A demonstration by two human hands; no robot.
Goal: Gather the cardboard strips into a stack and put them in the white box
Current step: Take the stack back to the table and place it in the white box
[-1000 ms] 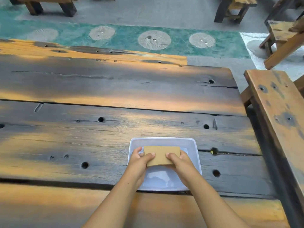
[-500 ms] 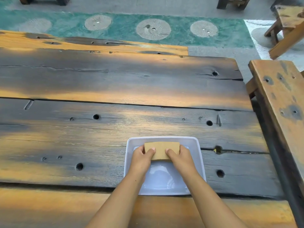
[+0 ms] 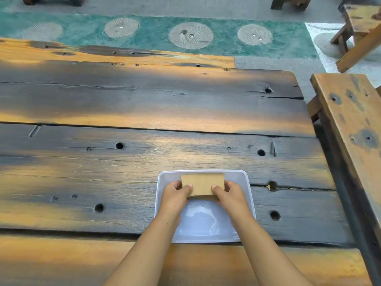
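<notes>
Here, from the head camera, a left hand (image 3: pixel 176 196) and right hand (image 3: pixel 231 196) each grip one end of a stack of cardboard strips (image 3: pixel 203 184), held over the far half of a white box (image 3: pixel 246 195) on a weathered wooden table (image 3: pixel 144 104).

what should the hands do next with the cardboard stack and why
Probably lower the brown cardboard stack to the floor of the white plastic box and let go. The left hand and right hand each pinch one end, holding it over the box's far half, and no loose strips show on the wooden table.
</notes>
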